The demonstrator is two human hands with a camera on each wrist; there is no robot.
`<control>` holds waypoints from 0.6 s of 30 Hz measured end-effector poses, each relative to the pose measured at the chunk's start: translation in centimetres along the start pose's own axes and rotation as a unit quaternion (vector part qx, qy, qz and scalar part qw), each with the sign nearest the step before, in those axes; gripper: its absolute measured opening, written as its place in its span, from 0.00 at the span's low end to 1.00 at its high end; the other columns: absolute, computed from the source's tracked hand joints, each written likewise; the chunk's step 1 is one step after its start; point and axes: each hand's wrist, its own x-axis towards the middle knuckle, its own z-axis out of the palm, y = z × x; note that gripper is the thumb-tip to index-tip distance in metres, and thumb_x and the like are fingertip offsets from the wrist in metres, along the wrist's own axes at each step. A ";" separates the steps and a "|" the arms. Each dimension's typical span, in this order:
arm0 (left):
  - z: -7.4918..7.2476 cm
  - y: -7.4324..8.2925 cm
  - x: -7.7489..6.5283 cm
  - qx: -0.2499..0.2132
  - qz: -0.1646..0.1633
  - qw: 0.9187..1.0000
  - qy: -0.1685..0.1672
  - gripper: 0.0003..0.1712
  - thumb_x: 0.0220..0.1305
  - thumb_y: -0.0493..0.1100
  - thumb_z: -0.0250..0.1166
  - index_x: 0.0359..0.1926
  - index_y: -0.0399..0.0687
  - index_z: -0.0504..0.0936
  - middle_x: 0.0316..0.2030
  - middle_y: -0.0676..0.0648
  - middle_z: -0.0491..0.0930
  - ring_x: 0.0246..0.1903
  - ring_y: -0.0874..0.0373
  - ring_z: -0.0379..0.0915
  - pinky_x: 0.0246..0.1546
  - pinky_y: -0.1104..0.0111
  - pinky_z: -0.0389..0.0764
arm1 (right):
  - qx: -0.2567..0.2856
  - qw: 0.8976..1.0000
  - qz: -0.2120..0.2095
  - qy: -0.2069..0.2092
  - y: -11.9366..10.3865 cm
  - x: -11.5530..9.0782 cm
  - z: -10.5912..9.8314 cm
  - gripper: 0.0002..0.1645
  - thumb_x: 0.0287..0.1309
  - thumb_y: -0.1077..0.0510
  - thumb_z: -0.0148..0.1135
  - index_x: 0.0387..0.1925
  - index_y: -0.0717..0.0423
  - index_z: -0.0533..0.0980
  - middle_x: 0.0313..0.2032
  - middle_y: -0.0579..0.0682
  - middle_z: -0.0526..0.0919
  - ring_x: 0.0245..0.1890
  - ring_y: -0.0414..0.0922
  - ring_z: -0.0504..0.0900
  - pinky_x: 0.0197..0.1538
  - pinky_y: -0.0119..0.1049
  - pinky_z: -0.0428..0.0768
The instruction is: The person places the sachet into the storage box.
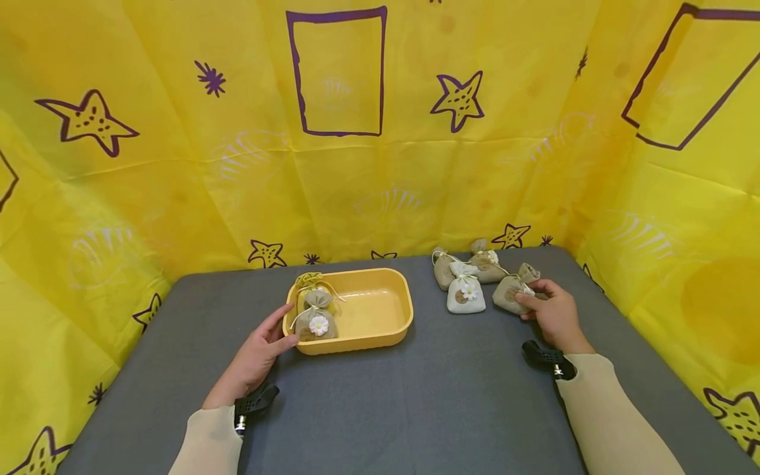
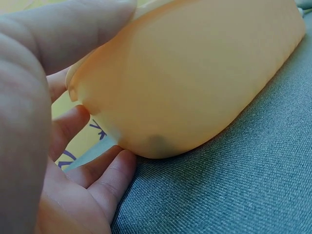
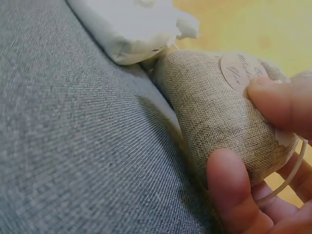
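Observation:
My left hand (image 1: 261, 353) holds the left end of a yellow plastic tray (image 1: 374, 341); in the left wrist view the thumb (image 2: 92, 31) lies along the rim and the fingertips touch the curved end wall. Inside that end sit a beige drawstring sachet (image 1: 305, 326) with a white flower and, behind it, one with an olive gathered top (image 1: 309, 280). On the right, my right hand (image 1: 557, 313) pinches a burlap sachet (image 3: 200, 102) between thumb and fingers. Its round paper label shows in the right wrist view, partly under the thumb.
Left of the held sachet stand a white sachet (image 1: 466, 305) with a daisy and two brown sachets, one at the left (image 1: 442, 274) and one behind (image 1: 485, 272). The grey cloth-covered table (image 1: 410, 409) ends at a yellow patterned curtain (image 1: 332, 198). Both wrists carry black camera mounts.

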 end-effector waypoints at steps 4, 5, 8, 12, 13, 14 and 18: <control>0.1 0.1 0.0 -0.005 0.003 1.000 -0.003 0.43 0.71 0.40 0.64 0.78 0.45 0.51 0.77 0.42 0.41 0.75 0.49 0.37 0.66 0.67 0.55 | 0.027 1.000 0.007 0.013 -0.3 0.0 -0.2 0.18 0.58 0.64 0.71 0.46 0.67 0.75 0.45 0.56 0.71 0.25 0.40 0.79 0.26 0.38 0.84; 0.1 0.1 0.0 -0.010 0.005 1.000 -0.003 0.43 0.71 0.39 0.64 0.78 0.45 0.51 0.77 0.42 0.42 0.75 0.49 0.37 0.65 0.69 0.57 | 0.040 0.999 0.008 0.016 -0.4 0.0 -0.2 0.17 0.57 0.65 0.72 0.45 0.66 0.75 0.44 0.56 0.71 0.24 0.40 0.79 0.25 0.38 0.84; 0.1 -0.1 0.1 -0.021 0.012 1.000 -0.004 0.43 0.70 0.38 0.64 0.78 0.45 0.51 0.77 0.42 0.42 0.75 0.49 0.37 0.62 0.76 0.60 | 0.087 0.996 0.007 0.025 -0.7 0.0 -0.6 0.15 0.54 0.66 0.74 0.41 0.64 0.78 0.42 0.54 0.71 0.23 0.41 0.80 0.23 0.37 0.83; 0.0 -0.2 0.1 -0.025 0.011 1.000 -0.005 0.43 0.70 0.39 0.64 0.78 0.46 0.51 0.77 0.42 0.42 0.75 0.48 0.38 0.61 0.77 0.61 | 0.131 0.991 -0.005 0.031 -1.4 -0.1 -1.1 0.12 0.51 0.68 0.75 0.37 0.61 0.79 0.40 0.53 0.71 0.21 0.42 0.80 0.21 0.36 0.82; 0.0 -0.2 0.1 -0.024 0.010 1.000 -0.004 0.43 0.70 0.39 0.64 0.78 0.46 0.51 0.77 0.42 0.42 0.75 0.48 0.38 0.61 0.77 0.61 | 0.128 0.991 -0.007 0.031 -1.7 -0.2 -1.1 0.13 0.51 0.68 0.75 0.37 0.61 0.79 0.39 0.53 0.71 0.20 0.42 0.80 0.21 0.37 0.82; 0.0 -0.2 0.1 -0.025 0.011 1.000 -0.005 0.43 0.70 0.39 0.64 0.78 0.46 0.51 0.77 0.42 0.42 0.75 0.48 0.38 0.61 0.76 0.61 | 0.118 0.993 -0.009 0.027 -2.2 -0.2 -1.2 0.13 0.52 0.67 0.75 0.37 0.61 0.79 0.39 0.53 0.71 0.20 0.42 0.80 0.21 0.37 0.82; 0.1 -0.2 0.1 -0.026 0.013 1.000 -0.002 0.43 0.70 0.38 0.64 0.78 0.45 0.51 0.77 0.42 0.42 0.75 0.49 0.38 0.60 0.78 0.62 | 0.038 0.999 -0.034 -0.010 -5.1 -1.1 -0.8 0.15 0.55 0.61 0.75 0.40 0.60 0.78 0.38 0.50 0.75 0.23 0.42 0.82 0.24 0.41 0.84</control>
